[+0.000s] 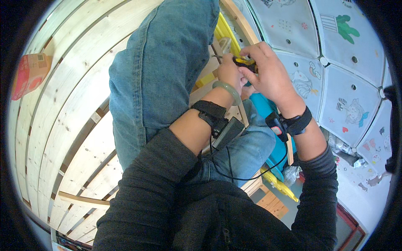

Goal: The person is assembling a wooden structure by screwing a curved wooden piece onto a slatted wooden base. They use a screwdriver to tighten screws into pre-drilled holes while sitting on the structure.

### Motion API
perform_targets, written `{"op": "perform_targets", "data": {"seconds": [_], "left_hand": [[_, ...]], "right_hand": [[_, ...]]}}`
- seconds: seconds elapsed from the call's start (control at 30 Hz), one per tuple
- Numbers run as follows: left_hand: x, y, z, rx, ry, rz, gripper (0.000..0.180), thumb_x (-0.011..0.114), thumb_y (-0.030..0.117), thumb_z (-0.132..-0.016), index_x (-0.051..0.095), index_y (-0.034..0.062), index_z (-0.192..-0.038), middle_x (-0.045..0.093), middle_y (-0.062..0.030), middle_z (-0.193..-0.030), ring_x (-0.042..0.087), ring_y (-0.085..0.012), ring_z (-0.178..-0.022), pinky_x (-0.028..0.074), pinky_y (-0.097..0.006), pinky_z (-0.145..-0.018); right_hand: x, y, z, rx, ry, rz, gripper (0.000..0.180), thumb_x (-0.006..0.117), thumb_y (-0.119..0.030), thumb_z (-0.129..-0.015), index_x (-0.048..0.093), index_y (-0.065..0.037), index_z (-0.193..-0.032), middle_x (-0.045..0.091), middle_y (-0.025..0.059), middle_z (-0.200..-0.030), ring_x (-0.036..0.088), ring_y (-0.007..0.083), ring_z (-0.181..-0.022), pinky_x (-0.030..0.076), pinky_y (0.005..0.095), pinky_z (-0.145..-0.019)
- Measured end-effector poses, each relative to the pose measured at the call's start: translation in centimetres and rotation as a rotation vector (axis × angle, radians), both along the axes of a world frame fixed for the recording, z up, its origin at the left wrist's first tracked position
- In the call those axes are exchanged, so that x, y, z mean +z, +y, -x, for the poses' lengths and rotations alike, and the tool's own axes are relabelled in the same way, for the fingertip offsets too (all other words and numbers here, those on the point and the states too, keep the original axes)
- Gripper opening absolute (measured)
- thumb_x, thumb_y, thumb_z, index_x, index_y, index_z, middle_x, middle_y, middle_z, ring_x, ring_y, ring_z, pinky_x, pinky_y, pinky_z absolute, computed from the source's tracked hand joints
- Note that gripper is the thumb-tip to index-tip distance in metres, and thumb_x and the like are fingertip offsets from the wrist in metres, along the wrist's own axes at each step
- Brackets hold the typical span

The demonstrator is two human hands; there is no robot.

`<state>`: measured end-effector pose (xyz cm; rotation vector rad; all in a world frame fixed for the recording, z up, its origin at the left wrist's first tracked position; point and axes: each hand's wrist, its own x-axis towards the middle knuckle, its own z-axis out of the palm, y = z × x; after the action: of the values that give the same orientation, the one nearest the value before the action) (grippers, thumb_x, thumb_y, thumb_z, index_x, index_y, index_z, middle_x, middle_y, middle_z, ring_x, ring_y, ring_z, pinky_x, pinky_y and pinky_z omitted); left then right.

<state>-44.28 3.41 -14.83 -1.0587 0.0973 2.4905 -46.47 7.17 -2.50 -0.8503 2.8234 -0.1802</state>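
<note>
My right hand is closed round a small yellow and black tool, perhaps a handle; its exact kind is hard to make out. Against it lies my left hand, with its fingers curled in and mostly turned away, so what they grip is hidden. A short dark piece sticks out at the far side of the left hand. Both hands are just beyond my bent knee in jeans, close to a light wooden strip.
Pale wooden slats spread out at the left, with a red and orange package on them. White panels with drawings stand at the right. Below the right arm are a teal plastic thing and a yellow one. A black cable joins the wrist devices.
</note>
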Motion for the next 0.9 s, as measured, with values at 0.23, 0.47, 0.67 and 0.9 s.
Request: {"op": "perform_targets", "data": {"seconds": [0.23, 0.47, 0.67, 0.9], "left_hand": [[0.1, -1.0, -0.9, -0.155, -0.062, -0.195, 0.033, 0.038, 0.044, -0.092, 0.045, 0.0173, -0.074, 0.037, 0.0050, -0.053, 0.029, -0.0101, -0.043, 0.027, -0.026, -0.045], [0.2, -0.9, -0.9, -0.138, -0.075, -0.052, 0.038, 0.043, 0.052, -0.091, 0.046, 0.0204, -0.070, 0.036, 0.0075, -0.053, 0.029, -0.0080, -0.043, 0.025, -0.025, -0.043], [-0.4, -0.8, -0.6, -0.204, 0.082, 0.026, 0.038, 0.034, 0.046, -0.093, 0.047, 0.0214, -0.067, 0.039, 0.0085, -0.053, 0.031, -0.0065, -0.043, 0.025, -0.024, -0.043], [-0.2, -1.2, -0.5, -0.170, 0.040, -0.086, 0.036, 0.032, 0.044, -0.092, 0.048, 0.0210, -0.069, 0.041, 0.0073, -0.053, 0.033, -0.0076, -0.043, 0.026, -0.024, -0.043]], "right_hand": [[0.5, 0.1, 0.2, -0.514, -0.288, -0.228, 0.026, 0.069, -0.015, -0.075, 0.059, -0.004, -0.096, 0.055, 0.0189, -0.093, 0.056, 0.0390, -0.093, 0.049, 0.0410, -0.077], [-0.6, 1.1, -0.1, -0.066, -0.147, 0.110, 0.025, 0.060, -0.010, -0.077, 0.057, -0.005, -0.101, 0.057, 0.0190, -0.093, 0.057, 0.0378, -0.095, 0.048, 0.0423, -0.080], [-0.7, -0.6, 0.2, -0.330, -0.070, -0.315, 0.032, 0.062, -0.025, -0.082, 0.052, -0.005, -0.105, 0.061, 0.0193, -0.091, 0.061, 0.0383, -0.086, 0.050, 0.0443, -0.072], [-1.3, -1.0, 0.8, -0.062, 0.052, -0.176, 0.033, 0.065, -0.028, -0.082, 0.054, -0.005, -0.103, 0.062, 0.0170, -0.087, 0.061, 0.0365, -0.082, 0.050, 0.0424, -0.070]]}}
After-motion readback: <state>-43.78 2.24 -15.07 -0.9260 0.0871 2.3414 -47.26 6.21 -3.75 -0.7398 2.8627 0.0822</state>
